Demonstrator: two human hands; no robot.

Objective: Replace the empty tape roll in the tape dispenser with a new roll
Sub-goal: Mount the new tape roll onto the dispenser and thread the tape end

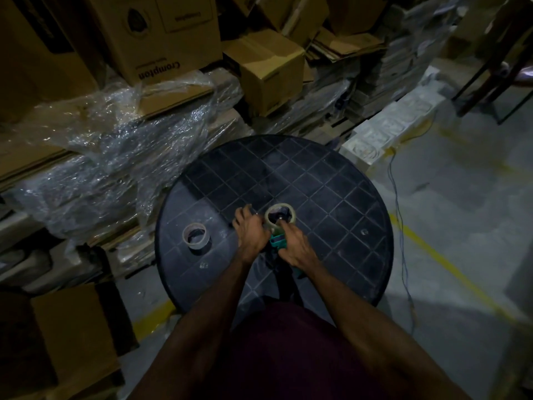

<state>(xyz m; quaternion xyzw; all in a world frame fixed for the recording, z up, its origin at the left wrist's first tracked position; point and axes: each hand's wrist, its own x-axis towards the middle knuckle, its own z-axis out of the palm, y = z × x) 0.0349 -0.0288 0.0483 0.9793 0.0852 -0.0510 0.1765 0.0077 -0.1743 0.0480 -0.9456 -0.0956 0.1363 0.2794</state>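
Two hands on teal tape dispenser | left hand fingers clamped on dispenser beside mounted roll | right hand fingers clamped on handle | second roll apart on round surface

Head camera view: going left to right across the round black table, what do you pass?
Loose tape roll → left hand → tape roll on the green dispenser, with the right hand on it → bare table.

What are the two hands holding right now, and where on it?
Both grip the teal plastic tape dispenser: the right hand on its body below the mounted pale tape roll, the left hand against the roll's left side. Exact finger contact is too dark to tell.
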